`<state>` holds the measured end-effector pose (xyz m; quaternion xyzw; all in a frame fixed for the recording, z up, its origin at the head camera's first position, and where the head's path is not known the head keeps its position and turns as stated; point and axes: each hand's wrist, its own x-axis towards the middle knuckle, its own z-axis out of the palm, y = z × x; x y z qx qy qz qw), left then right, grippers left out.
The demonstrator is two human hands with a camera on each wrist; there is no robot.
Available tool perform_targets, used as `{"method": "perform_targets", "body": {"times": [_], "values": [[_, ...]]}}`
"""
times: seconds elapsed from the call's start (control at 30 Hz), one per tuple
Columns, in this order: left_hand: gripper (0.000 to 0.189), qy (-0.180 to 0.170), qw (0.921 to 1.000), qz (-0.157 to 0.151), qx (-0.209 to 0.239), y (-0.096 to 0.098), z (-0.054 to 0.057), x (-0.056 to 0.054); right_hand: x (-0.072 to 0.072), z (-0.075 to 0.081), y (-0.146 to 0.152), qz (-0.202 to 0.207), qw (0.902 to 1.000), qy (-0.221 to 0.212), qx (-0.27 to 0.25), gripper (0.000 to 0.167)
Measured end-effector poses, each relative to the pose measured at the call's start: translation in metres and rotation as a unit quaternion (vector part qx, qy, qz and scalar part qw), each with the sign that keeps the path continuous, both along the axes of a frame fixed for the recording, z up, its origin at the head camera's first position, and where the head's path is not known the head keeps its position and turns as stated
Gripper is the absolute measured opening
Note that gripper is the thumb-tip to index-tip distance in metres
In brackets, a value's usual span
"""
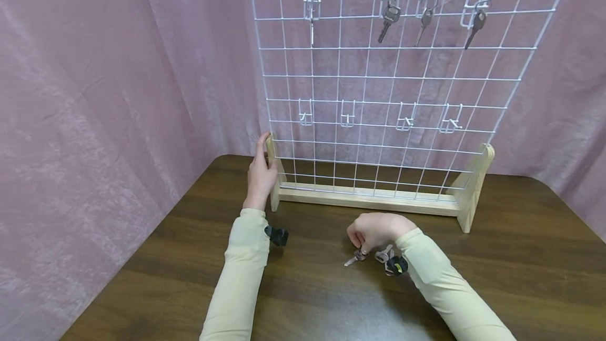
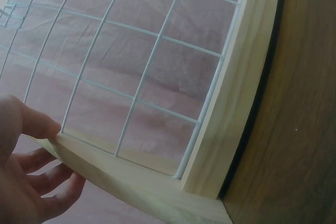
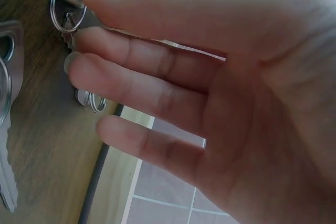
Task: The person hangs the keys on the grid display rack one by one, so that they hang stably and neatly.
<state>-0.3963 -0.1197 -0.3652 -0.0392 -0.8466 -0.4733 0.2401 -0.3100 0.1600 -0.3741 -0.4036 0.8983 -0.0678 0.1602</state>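
My left hand point(image 1: 261, 175) grips the upright wooden end piece point(image 1: 275, 172) of a stand that holds a white wire grid point(image 1: 350, 146). In the left wrist view its thumb lies on one side of the wood point(image 2: 100, 166) and the fingers curl round the other. Low over the table, my right hand point(image 1: 379, 229) pinches a silver key point(image 1: 351, 261) by its head, with the thumb tip at its ring point(image 3: 53, 11). More loose keys point(image 1: 384, 254) lie beside and under that wrist, partly hidden by the black wrist camera point(image 1: 396, 265).
Four hooks on the grid's top row carry keys, among them a large key point(image 1: 389, 21) and a dark one point(image 1: 477, 28). Lower hooks point(image 1: 347, 119) hang bare. The stand's other wooden end point(image 1: 477, 188) is at the right. Pink curtains point(image 1: 118, 93) surround the brown table point(image 1: 180, 257).
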Motion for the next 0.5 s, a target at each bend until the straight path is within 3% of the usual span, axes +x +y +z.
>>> {"method": "perform_targets", "body": {"times": [0.3,0.5], "values": [[0.071,-0.003,1.0,0.002,0.005,0.0009,0.0005,-0.0012,-0.0033,0.0004,0.0031,0.011,0.9991,0.036,-0.019,0.021],[0.072,-0.003,0.9999,-0.002,0.014,0.0014,-0.0008,-0.0012,-0.0043,-0.0022,0.0053,0.025,0.9993,0.022,-0.015,0.023]]}}
